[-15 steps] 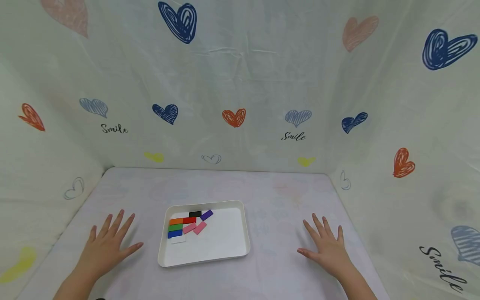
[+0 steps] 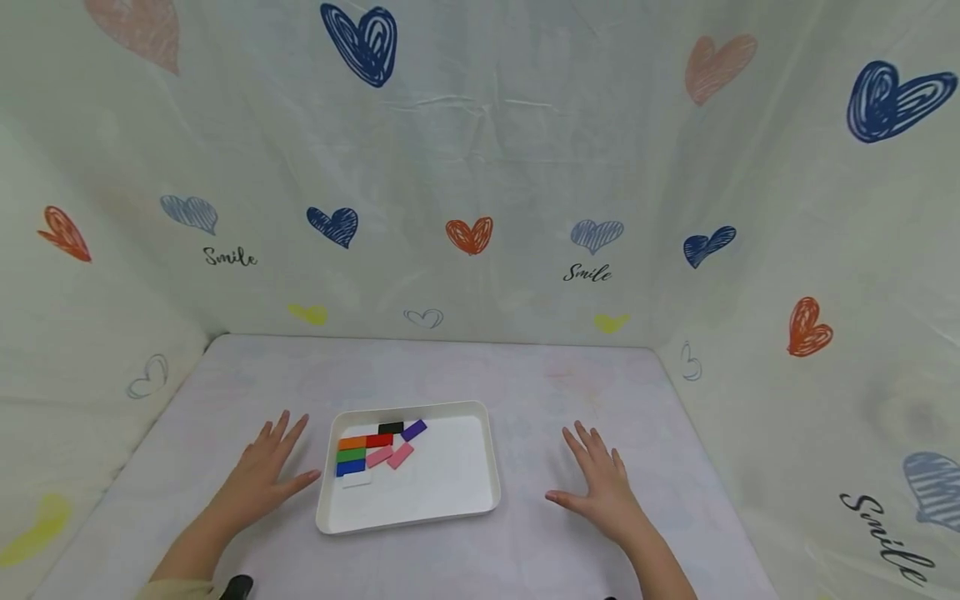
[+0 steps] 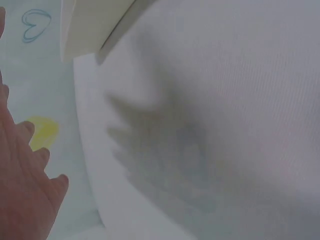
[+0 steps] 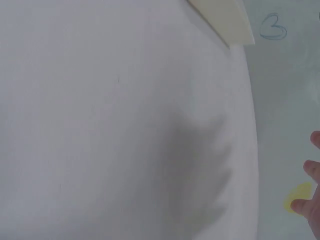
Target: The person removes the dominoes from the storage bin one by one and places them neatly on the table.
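Note:
A shallow white tray point(image 2: 427, 517) lies on the table, holding several small coloured blocks on its left side. Among them are an orange block point(image 2: 352, 443), a red block point(image 2: 380, 440), a green block point(image 2: 351, 456), a blue block point(image 2: 350, 468), a white block point(image 2: 356, 479), a black block point(image 2: 391, 428), a purple block point(image 2: 413, 430) and two pink blocks point(image 2: 401, 455). My left hand point(image 2: 258, 479) hovers just left of the tray, fingers spread, thumb near its rim. To the tray's right, my right hand point(image 2: 600, 487) is held with fingers spread, apart from it. Neither hand holds anything.
The white table point(image 2: 525, 383) is bounded at the back and sides by a pale curtain point(image 2: 480, 167) printed with hearts and "Smile". A dark object point(image 2: 238, 587) shows beside the left sleeve point(image 2: 176, 590).
Both hands have moved inward toward the tray, the left hand rightward and the right hand leftward. The left sleeve has come into view. The tray and blocks stay in place.

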A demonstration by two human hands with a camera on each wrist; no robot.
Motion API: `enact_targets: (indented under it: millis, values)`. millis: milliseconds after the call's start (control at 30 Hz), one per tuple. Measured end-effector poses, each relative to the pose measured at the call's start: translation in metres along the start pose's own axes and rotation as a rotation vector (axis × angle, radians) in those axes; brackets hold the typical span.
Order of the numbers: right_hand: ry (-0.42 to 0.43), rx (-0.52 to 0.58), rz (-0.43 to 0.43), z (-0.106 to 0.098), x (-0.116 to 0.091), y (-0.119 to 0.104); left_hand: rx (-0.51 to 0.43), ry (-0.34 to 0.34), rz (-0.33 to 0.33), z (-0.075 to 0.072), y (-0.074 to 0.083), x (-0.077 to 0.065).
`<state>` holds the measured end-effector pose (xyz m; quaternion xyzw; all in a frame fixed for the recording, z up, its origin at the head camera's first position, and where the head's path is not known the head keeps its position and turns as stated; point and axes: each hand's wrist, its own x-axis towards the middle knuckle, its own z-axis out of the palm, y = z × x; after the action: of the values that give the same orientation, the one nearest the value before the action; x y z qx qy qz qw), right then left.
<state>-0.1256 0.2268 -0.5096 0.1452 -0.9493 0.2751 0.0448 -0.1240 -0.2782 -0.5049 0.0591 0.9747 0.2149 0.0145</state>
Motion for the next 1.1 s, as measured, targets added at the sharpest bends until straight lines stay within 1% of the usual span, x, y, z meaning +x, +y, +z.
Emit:
enact_targets:
  millis: [33, 133, 267, 367, 433, 533, 600, 667, 767, 867, 1000, 1100]
  values:
    - [0.021, 0.023, -0.013, 0.004, 0.002, -0.004, -0.028, -0.010, -0.002, 0.003, 0.001, 0.002]
    - [0.056, 0.123, -0.013, 0.013, 0.008, -0.017, -0.142, -0.036, -0.008, 0.012, 0.001, 0.006]
    - [0.075, 0.267, 0.028, 0.023, 0.018, -0.039, -0.281, -0.025, 0.011, 0.024, 0.000, 0.011]
    - [0.081, 0.360, 0.047, 0.031, 0.023, -0.054, -0.343, -0.016, 0.011, 0.033, 0.000, 0.012]
    - [0.074, 0.420, 0.053, 0.036, 0.026, -0.063, -0.394, -0.034, -0.021, 0.038, 0.000, 0.012]
    - [0.057, 0.500, 0.052, 0.043, 0.030, -0.077, -0.464, -0.093, -0.085, 0.042, -0.001, 0.013]
    - [0.051, 0.554, 0.052, 0.048, 0.033, -0.084, -0.489, -0.127, -0.114, 0.044, -0.002, 0.014]
    - [0.044, 0.607, 0.047, 0.054, 0.036, -0.093, -0.498, -0.146, -0.131, 0.046, -0.004, 0.015]
    - [0.023, 0.688, 0.042, 0.065, 0.040, -0.104, -0.488, -0.151, -0.144, 0.047, -0.007, 0.016]
    - [-0.011, 0.750, 0.064, 0.079, 0.044, -0.115, -0.494, -0.155, -0.157, 0.048, -0.009, 0.015]
    - [-0.052, 0.788, 0.114, 0.094, 0.051, -0.128, -0.502, -0.162, -0.160, 0.048, -0.009, 0.014]
    - [-0.085, 0.783, 0.144, 0.102, 0.057, -0.134, -0.509, -0.162, -0.160, 0.048, -0.009, 0.013]
